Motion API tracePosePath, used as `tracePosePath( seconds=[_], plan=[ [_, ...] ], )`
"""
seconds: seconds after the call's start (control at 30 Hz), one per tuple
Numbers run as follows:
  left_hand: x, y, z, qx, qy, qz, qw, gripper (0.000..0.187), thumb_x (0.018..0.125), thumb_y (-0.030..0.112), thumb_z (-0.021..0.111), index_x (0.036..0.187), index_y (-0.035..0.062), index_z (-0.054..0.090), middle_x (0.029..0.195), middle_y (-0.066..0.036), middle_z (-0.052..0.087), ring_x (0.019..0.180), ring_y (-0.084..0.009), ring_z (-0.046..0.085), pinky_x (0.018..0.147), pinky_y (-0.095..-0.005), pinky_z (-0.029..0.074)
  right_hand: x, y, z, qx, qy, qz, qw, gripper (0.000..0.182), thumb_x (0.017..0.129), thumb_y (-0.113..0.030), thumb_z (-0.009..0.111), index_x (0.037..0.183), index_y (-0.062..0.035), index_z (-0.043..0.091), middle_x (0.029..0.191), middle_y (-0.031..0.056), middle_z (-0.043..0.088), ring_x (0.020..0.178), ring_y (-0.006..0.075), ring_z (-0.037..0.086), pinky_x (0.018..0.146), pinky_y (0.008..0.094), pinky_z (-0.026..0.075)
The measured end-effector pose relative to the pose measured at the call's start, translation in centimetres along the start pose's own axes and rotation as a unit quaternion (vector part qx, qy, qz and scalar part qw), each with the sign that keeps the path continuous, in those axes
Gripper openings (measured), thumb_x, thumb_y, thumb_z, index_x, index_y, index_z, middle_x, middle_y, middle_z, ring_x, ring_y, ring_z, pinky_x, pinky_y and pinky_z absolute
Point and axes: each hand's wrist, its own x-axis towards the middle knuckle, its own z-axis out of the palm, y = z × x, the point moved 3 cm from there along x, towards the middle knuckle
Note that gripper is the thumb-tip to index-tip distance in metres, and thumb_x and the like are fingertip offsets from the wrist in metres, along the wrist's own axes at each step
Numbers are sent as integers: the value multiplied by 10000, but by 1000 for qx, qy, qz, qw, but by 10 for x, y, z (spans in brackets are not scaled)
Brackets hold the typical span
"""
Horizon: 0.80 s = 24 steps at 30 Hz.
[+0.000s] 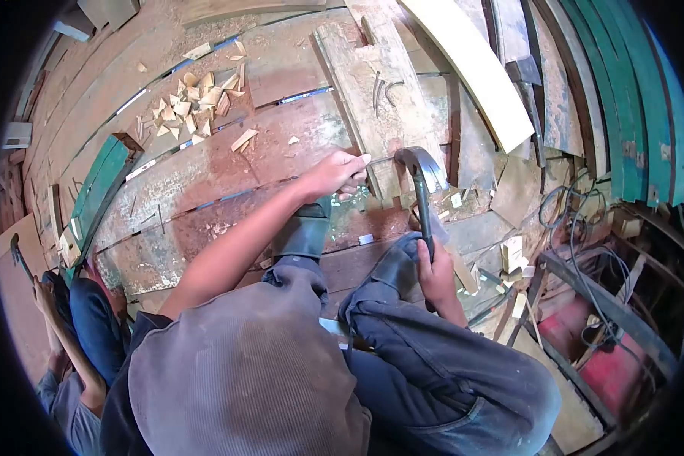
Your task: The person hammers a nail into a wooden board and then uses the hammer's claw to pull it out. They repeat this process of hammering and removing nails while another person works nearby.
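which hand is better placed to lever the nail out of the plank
Right: the right hand grips the dark steel claw hammer by its handle, while the left hand only steadies the nail at the weathered wooden plank.

Plank floor w/ probably wood chips

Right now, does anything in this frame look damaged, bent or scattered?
Yes. Two bent nails lie crooked on the worn plank beyond the claw hammer, which the right hand grips. Wood chips are scattered over the boards at upper left. The left hand rests by the hammer head.
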Motion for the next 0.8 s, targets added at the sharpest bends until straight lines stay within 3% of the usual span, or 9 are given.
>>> tracePosePath(
  seconds=[0.1, 0.2, 0.3, 0.5, 0.6, 0.7, 0.8],
  plan=[
    [-1, -1, -6, 208, 69, 77, 973, 475, 1042, 406, 462, 707, 71, 490, 632, 46, 400, 495, -82, 388, 450, -252, 365, 1, 0, 1, 10, 10, -19, 1000, 311, 1013, -297, 520, 975, 8, 568, 718, 198, 577, 667, 350, 583, 640, 425, 456],
    [-6, 5, -8, 334, 90, 312, 885, 453, 1049, 383, 454, 763, 44, 546, 655, 28, 444, 513, -87, 436, 460, -251, 388, 2, 1, 1, 16, 14, -24, 999, 307, 1013, -293, 523, 968, 8, 566, 695, 195, 567, 641, 353, 573, 624, 430, 452],
    [-17, 3, -2, 219, 52, 125, 966, 423, 1053, 349, 459, 775, 41, 544, 666, 26, 452, 566, -66, 441, 513, -240, 389, 2, 0, 1, 15, 20, -42, 999, 301, 1012, -287, 526, 967, 7, 568, 685, 190, 566, 633, 351, 574, 619, 428, 452],
    [-6, -5, 1, 244, 106, 199, 943, 396, 1054, 302, 477, 762, 37, 508, 686, 81, 380, 630, -28, 359, 567, -248, 342, 0, 11, 1, 29, 38, -45, 998, 264, 999, -253, 544, 953, 5, 579, 665, 169, 574, 591, 309, 582, 579, 387, 456],
    [-8, -9, -2, 211, 92, 162, 960, 389, 1055, 293, 477, 758, 46, 513, 682, 95, 356, 628, -24, 354, 553, -254, 339, -15, 17, -1, 52, 129, -171, 975, 364, 1020, -358, 507, 886, -20, 524, 588, -5, 474, 481, 83, 439, 443, 262, 335],
    [-8, -7, -1, 213, 102, 163, 958, 398, 1049, 313, 486, 757, 45, 512, 642, 88, 364, 608, -24, 359, 537, -255, 343, -17, 25, -3, 150, 113, -191, 964, 435, 1004, -422, 512, 835, -22, 488, 577, -19, 463, 468, 62, 421, 431, 234, 306],
    [-10, -5, 3, 205, 101, 144, 963, 404, 1044, 333, 494, 760, 46, 518, 627, 84, 373, 575, -28, 364, 507, -256, 341, -6, 42, 4, 58, 82, -185, 978, 378, 1010, -375, 520, 864, -27, 508, 617, -9, 492, 527, 87, 470, 472, 264, 352]
  ],
)
